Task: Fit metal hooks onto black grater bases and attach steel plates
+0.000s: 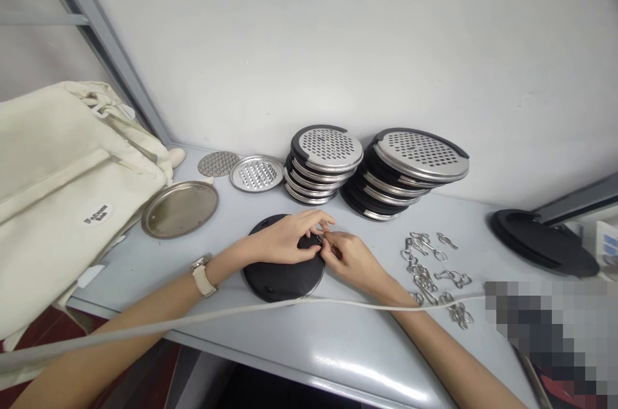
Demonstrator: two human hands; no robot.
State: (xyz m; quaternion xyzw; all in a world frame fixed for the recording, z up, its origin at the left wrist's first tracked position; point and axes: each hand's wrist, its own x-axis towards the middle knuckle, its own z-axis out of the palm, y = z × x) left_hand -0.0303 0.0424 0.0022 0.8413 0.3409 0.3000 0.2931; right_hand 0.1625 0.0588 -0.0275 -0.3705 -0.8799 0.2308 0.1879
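Note:
A black round disc (284,280) with small holes lies on the grey table in front of me. My left hand (290,235) rests across its top, thumb and fingers closing in at the right edge of the disc. At that same edge, my right hand (345,254) pinches a small metal ring (319,237), mostly covered by the fingertips. Both hands' fingertips nearly meet there. Right of my right hand, several metal ring clips (422,277) are scattered on the table.
Behind the disc stand two stacks of round graters with black rims, a left stack (328,151) and a right stack (420,158). Loose grater plates (257,174) and a metal lid (180,209) lie leftward. A cream bag (62,164) borders the left. A white cord (232,310) crosses the foreground.

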